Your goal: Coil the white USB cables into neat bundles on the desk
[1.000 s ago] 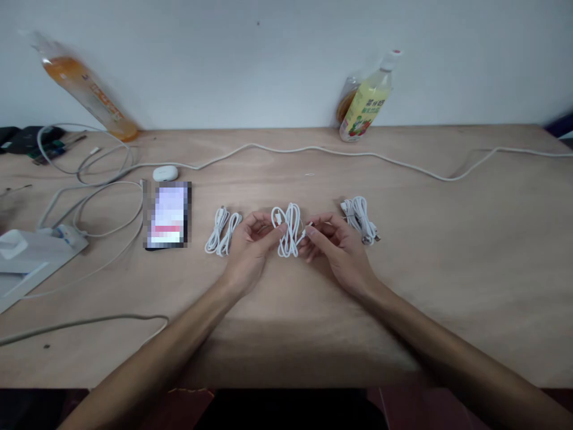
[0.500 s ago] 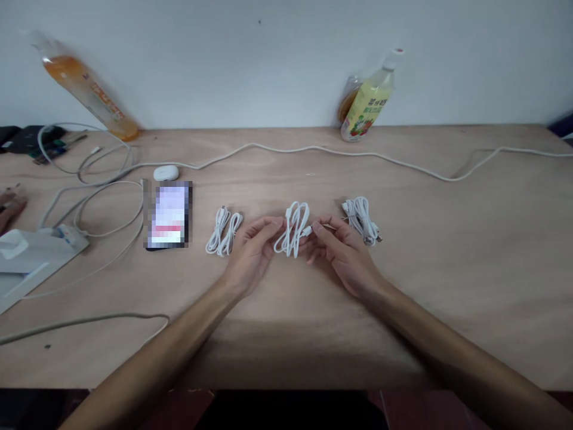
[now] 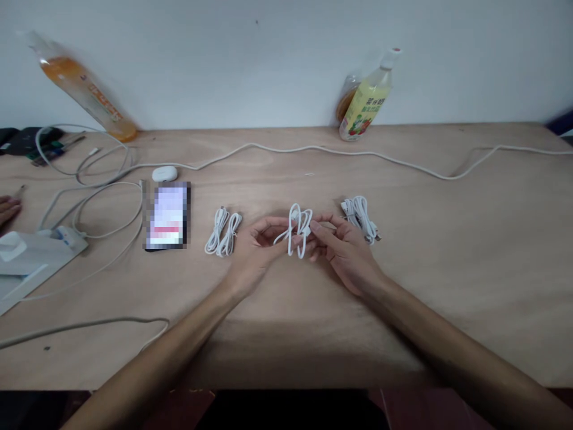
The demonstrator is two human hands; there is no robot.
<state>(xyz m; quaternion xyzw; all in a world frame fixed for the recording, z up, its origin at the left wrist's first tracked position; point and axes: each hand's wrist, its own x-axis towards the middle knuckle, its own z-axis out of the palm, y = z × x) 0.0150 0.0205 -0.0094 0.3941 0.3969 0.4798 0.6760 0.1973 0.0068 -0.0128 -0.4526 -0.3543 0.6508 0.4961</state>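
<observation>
White charging cable [image 3: 305, 246], loosely coiled, is held up between two bare hands in the middle of a wooden desk [image 3: 447, 251]. The left hand [image 3: 253, 251] reaches in from 7 o'clock, its thumb and fingers pinching the near-side loops. The right hand [image 3: 351, 251] comes from 5 o'clock, thumb and fingertips gripping the coil's other side beside a white plug that is partly hidden.

Taking the coil as the clock's centre, two white cable bundles [image 3: 222, 232] lie at 9 o'clock, just beside the left hand; more bundled white cables [image 3: 362, 220] lie at 3 o'clock, close by the right. Beyond, at 9 o'clock, rests a smartphone [image 3: 168, 215] with a pixelated screen, and towards 10 o'clock a white earbud case [image 3: 165, 174]. An orange drink bottle [image 3: 89, 98] is farther off at 10; a yellow-labelled drink bottle [image 3: 366, 107] is at 1. A long pale cord [image 3: 286, 150] crosses at 12 o'clock. Another person's hand [image 3: 8, 208] shows at the far 9 o'clock edge.
</observation>
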